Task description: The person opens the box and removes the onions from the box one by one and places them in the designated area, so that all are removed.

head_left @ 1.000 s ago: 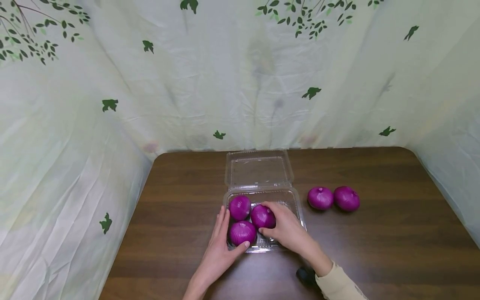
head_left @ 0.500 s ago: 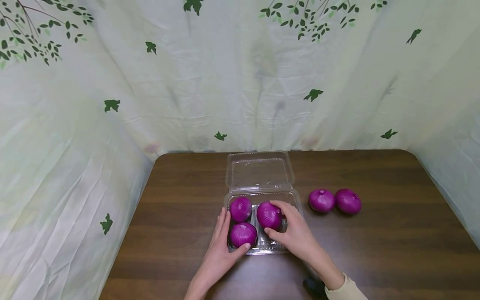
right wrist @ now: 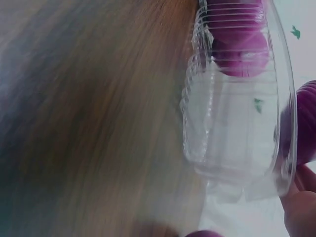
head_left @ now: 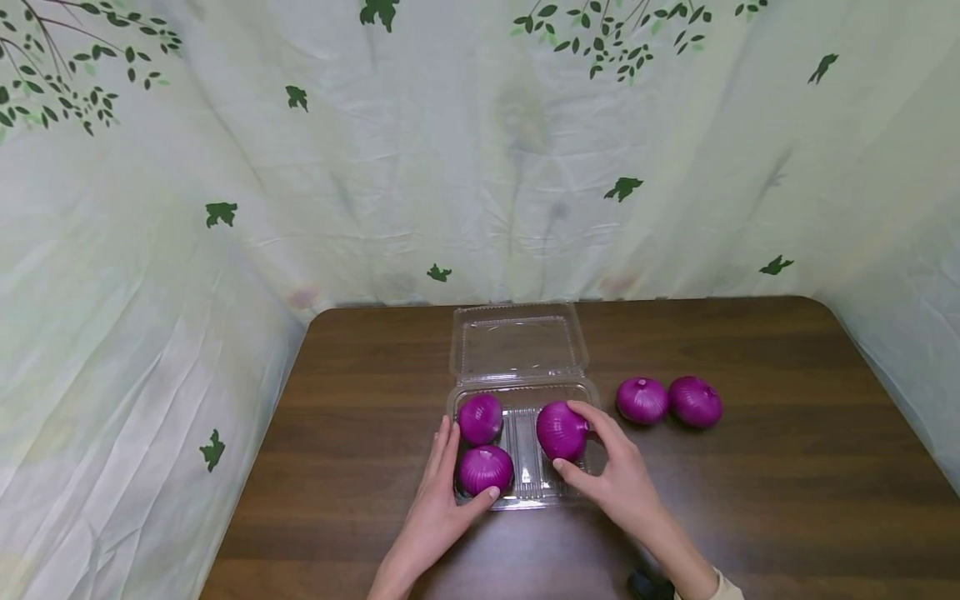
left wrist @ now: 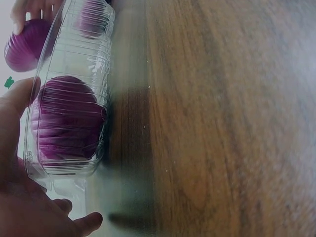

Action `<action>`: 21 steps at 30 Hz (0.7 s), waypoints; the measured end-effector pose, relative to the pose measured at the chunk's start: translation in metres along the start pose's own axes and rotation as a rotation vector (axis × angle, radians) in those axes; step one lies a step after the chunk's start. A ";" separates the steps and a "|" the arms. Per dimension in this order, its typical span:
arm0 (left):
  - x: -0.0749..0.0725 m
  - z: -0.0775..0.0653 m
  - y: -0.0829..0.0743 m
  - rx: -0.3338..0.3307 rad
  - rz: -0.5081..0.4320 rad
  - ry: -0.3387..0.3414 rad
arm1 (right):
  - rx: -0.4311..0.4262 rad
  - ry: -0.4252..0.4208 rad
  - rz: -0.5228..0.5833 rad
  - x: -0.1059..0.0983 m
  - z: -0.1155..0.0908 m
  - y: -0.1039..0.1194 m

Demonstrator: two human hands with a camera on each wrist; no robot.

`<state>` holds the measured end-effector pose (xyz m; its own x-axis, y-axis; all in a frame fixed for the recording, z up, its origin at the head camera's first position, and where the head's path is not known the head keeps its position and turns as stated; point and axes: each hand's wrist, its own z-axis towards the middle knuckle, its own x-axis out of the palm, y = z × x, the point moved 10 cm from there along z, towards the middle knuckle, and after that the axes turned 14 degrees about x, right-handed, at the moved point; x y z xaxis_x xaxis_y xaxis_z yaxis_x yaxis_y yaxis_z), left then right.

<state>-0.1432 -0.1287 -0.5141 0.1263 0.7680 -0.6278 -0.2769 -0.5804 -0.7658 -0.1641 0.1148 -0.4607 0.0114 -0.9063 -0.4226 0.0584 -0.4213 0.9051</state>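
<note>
A clear plastic clamshell container [head_left: 525, 500] stands on the table, its lid [head_left: 519, 343] folded back flat behind it. Two red onions occupy its left half, a rear onion [head_left: 480, 418] and a front onion [head_left: 486, 469]. My left hand [head_left: 437, 508] rests along the container's left side with fairly straight fingers, its thumb touching the front rim. Between thumb and fingers my right hand [head_left: 617, 475] holds another red onion [head_left: 562, 430] over the right half. In the left wrist view this held onion [left wrist: 29, 45] sits partly above the rim.
Two more red onions lie side by side on the wooden table [head_left: 787, 467] right of the container, a nearer-left one [head_left: 642, 400] and a right one [head_left: 695, 402]. A dark object [head_left: 648, 586] shows by the right wrist. A leaf-printed cloth [head_left: 480, 167] hangs behind.
My right hand has moved right with its onion, from beside the other two to over the container's right half. My left hand has stayed in place.
</note>
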 end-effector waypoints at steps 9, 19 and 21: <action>0.000 -0.001 0.001 -0.015 -0.008 0.005 | 0.033 -0.062 0.067 -0.025 -0.014 0.018; 0.000 -0.001 0.002 -0.016 -0.013 0.003 | 0.058 -0.131 0.067 -0.043 -0.023 -0.007; 0.001 -0.001 0.002 -0.016 -0.014 0.003 | 0.065 -0.141 0.061 -0.047 -0.024 -0.016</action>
<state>-0.1430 -0.1299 -0.5163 0.1328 0.7752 -0.6176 -0.2599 -0.5741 -0.7764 -0.1419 0.1649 -0.4562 -0.1275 -0.9241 -0.3603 -0.0031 -0.3629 0.9318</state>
